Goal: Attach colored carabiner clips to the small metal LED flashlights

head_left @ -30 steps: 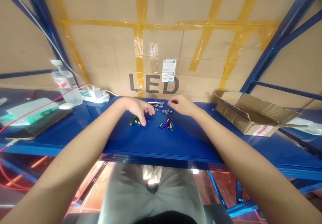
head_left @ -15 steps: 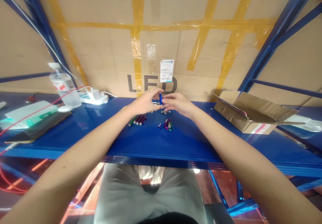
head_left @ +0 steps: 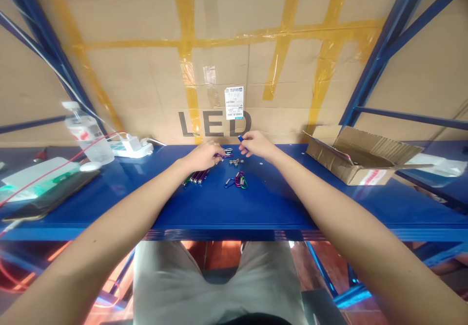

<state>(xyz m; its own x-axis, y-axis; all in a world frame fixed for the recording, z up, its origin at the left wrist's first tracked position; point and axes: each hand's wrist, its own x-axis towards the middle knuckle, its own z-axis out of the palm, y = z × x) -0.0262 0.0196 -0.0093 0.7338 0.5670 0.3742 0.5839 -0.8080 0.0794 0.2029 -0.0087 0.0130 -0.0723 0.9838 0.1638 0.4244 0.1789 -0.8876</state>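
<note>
My right hand (head_left: 256, 144) is closed on a small blue tube (head_left: 240, 139), held just above the blue shelf (head_left: 278, 203). Down on the shelf, my left hand (head_left: 203, 155) has its fingertips pinched at a small purple and silver piece (head_left: 221, 155). Under the left hand lie a few small coloured tubes (head_left: 195, 177), green and purple. Some small silver parts (head_left: 236, 161) lie between the hands. A cluster of coloured carabiner clips (head_left: 237, 181) lies just in front of them.
An open cardboard box (head_left: 360, 159) lies on the shelf at the right. At the left are a plastic bottle (head_left: 87, 134), a white power strip (head_left: 132, 146), a red cable and a phone (head_left: 47, 193). A taped carton marked LED (head_left: 215, 71) forms the back wall.
The blue tube, lifted by my left hand and held between both hands half a second ago, is now in my right hand alone. My left hand has gone back down to the shelf.
</note>
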